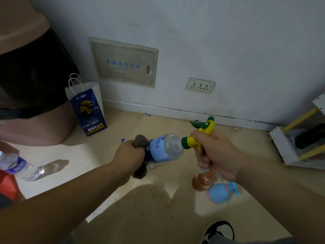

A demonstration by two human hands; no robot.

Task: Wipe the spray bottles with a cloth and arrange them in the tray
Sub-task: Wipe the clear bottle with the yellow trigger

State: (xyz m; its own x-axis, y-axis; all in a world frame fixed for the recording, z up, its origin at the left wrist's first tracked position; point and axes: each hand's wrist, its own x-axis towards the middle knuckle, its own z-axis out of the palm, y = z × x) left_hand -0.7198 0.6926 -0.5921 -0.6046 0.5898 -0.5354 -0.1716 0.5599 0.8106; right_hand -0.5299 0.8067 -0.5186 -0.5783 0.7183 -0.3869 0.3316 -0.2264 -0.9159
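A: How are the fingers [202, 161] placed?

B: The right hand [215, 155] is closed around the yellow-green trigger head [202, 131] of a spray bottle [163, 149], which is held sideways above the floor [149, 199]. The left hand [129, 153] is clenched on a grey cloth [140, 141], pressed around the bottle's base.

A: And beyond that?

B: 2 more bottles, 1 copper [200, 181] and 1 blue [219, 193], are seen on the floor beneath the right hand. A paper bag [88, 108] is stood by the wall [211, 41].

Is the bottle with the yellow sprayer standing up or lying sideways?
Sideways. The spray bottle is held level in the air: the right hand grips its sprayer end, and the left hand presses the cloth on its base.
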